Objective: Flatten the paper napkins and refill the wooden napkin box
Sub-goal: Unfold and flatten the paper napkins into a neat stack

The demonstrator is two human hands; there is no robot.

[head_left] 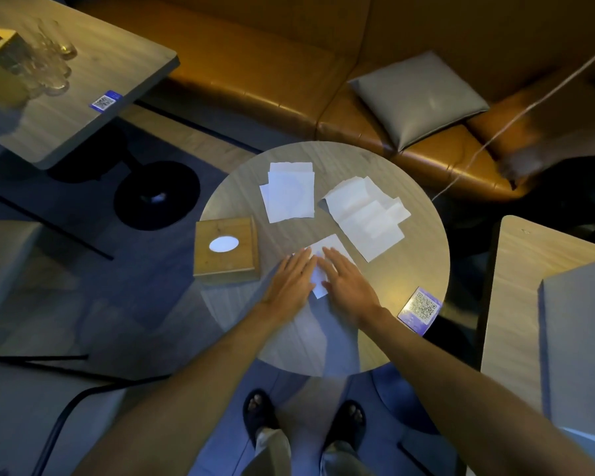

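Paper napkin, white, thin and soft, judged near weightless, easily creased or torn: it is pressed flat at the near middle of the round worktop under the left hand and right hand, each grip spread open, palm down, clamped on nothing; it is best lifted by a corner or edge. Two loose napkin piles are laid farther back; the wooden napkin box, rigid, is set at the left edge. Worktop smooth, wood-grained; dim room, leather bench behind.
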